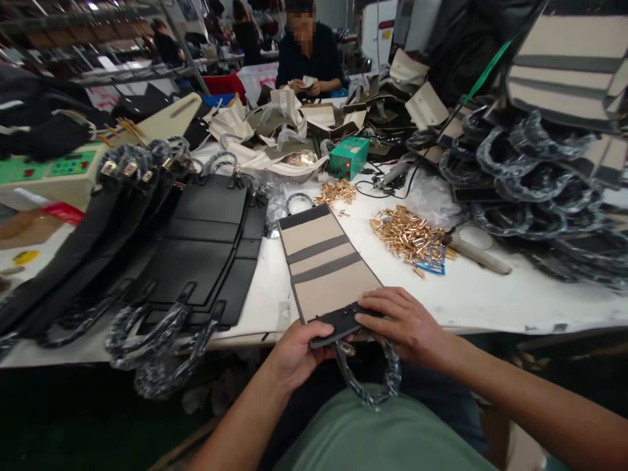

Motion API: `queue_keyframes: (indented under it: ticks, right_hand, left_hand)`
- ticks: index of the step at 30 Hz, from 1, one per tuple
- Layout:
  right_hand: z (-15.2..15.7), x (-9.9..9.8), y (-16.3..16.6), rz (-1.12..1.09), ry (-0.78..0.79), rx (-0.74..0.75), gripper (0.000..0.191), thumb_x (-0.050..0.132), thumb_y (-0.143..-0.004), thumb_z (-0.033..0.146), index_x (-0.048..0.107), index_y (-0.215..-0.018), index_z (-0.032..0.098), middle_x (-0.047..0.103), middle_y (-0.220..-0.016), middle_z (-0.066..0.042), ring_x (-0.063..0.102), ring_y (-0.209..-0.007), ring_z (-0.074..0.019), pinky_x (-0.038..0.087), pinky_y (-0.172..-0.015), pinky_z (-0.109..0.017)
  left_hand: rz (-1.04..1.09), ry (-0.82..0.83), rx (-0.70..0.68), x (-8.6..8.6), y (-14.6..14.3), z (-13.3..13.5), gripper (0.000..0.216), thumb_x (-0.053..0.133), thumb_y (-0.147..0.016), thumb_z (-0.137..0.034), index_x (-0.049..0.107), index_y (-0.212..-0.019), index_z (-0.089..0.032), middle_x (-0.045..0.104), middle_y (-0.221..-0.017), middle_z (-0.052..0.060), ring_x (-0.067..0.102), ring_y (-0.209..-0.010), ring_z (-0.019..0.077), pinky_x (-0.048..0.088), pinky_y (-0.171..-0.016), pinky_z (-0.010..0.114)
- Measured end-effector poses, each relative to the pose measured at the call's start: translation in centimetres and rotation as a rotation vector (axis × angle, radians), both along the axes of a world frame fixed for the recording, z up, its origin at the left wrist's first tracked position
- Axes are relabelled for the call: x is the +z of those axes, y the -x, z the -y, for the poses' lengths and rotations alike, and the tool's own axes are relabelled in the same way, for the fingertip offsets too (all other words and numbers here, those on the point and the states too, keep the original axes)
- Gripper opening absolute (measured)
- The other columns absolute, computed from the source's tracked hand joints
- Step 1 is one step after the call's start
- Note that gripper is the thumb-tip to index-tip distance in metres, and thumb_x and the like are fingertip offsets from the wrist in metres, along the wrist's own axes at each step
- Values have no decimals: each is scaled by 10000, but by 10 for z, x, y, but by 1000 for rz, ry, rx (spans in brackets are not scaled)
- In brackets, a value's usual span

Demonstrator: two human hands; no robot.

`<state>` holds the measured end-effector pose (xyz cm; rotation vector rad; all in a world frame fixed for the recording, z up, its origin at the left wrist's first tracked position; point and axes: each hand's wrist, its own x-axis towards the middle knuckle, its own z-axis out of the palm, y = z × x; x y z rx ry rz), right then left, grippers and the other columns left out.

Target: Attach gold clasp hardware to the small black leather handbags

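Note:
A flat handbag panel (321, 278), beige inside with dark grey bands, lies tilted over the table's front edge. Its near end has a dark strip with small holes or metal points. My left hand (301, 350) pinches the near left corner, thumb on top and fingers underneath. At the near right corner my right hand (407, 324) grips the panel, its fingers bent over the dark strip and its thumb hidden. A plastic-wrapped handle (370, 392) hangs from this end towards my lap, with a bit of gold-coloured metal beside it.
Black bag panels (210, 242) with wrapped handles are stacked at left. Small gold-coloured metal pieces (409, 235) lie in a heap near a hammer-like tool (483, 255). Behind sits a green box (348, 157). More panels (540, 170) pile up at right. Across the table a person (311, 52) works.

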<state>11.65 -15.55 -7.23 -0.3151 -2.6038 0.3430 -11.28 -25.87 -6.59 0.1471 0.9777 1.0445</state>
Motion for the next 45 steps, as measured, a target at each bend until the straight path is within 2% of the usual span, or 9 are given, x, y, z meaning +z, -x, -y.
queue_keyframes:
  ticks: [3, 8, 12, 17, 21, 27, 33, 38, 45]
  right_hand:
    - [1, -3, -7, 24, 23, -40, 409, 592, -907, 147, 583, -1307, 230, 631, -1288, -130, 521, -1254, -286, 465, -961, -486]
    - [0, -5, -6, -1, 63, -39, 367, 550, -936, 145, 593, -1288, 235, 664, -1235, -119, 564, -1196, -268, 491, -928, -465]
    - [-3, -1, -6, 82, 115, 5, 472, 526, -887, 59, 569, -1330, 217, 640, -1273, -130, 554, -1199, -274, 495, -933, -474]
    - [-10, 21, -13, 193, 352, 57, 685, 491, -754, -30, 531, -1388, 227, 523, -1423, -118, 486, -1304, -249, 451, -1051, -462]
    - [-9, 33, -8, 140, 529, 18, 557, 595, -804, 69, 586, -1326, 260, 548, -1401, -96, 527, -1265, -245, 464, -1045, -443]
    - [10, 12, 17, 25, 417, -315, 222, 735, -840, 284, 720, -1062, 278, 684, -1100, -68, 625, -1002, -248, 482, -871, -445]
    - [9, 7, 18, -21, 479, -334, 119, 715, -869, 310, 735, -984, 287, 687, -1038, -42, 619, -954, -221, 453, -842, -410]
    - [8, 4, 24, -43, 446, -383, 43, 698, -882, 261, 739, -881, 273, 693, -928, -31, 611, -891, -208, 416, -802, -399]
    - [-1, 8, 23, 58, 383, -270, 74, 676, -891, 244, 721, -949, 252, 691, -978, -44, 598, -927, -218, 401, -805, -394]
  left_hand:
    - [57, -2, -32, 1, 0, -2, 296, 634, -770, -140, 736, -1031, -45, 765, -942, 169, 715, -814, 247, 585, -773, 386]
    - [193, 28, -105, 0, 1, -11, 455, 544, -904, -378, 701, -1126, -13, 749, -1013, 212, 715, -896, 295, 564, -849, 470]
    - [-9, 74, -135, 0, -4, -14, 363, 657, -858, -304, 726, -1066, -15, 767, -922, 197, 726, -819, 244, 574, -806, 357]
    - [-204, 82, -21, 2, -19, -15, 286, 734, -752, -256, 753, -902, -13, 759, -734, 168, 708, -657, 237, 582, -694, 354]
    - [-273, 57, 10, 2, -26, -15, 292, 730, -746, -282, 749, -879, -22, 748, -695, 151, 686, -596, 223, 577, -637, 346]
    - [-227, 21, 30, 5, -25, -14, 355, 735, -743, -273, 726, -1031, -65, 766, -863, 145, 696, -628, 220, 579, -641, 356]
    - [-224, -65, 68, 9, -29, -14, 370, 772, -730, -287, 735, -1044, -95, 767, -939, 136, 695, -687, 226, 571, -714, 383]
    - [-300, -77, 206, 3, -33, -15, 423, 802, -651, -174, 739, -1063, -103, 764, -1046, 122, 705, -937, 273, 531, -907, 385]
    - [-287, -30, 245, -1, -34, -17, 446, 806, -620, -170, 740, -1054, -89, 765, -1045, 131, 713, -928, 277, 542, -870, 372]
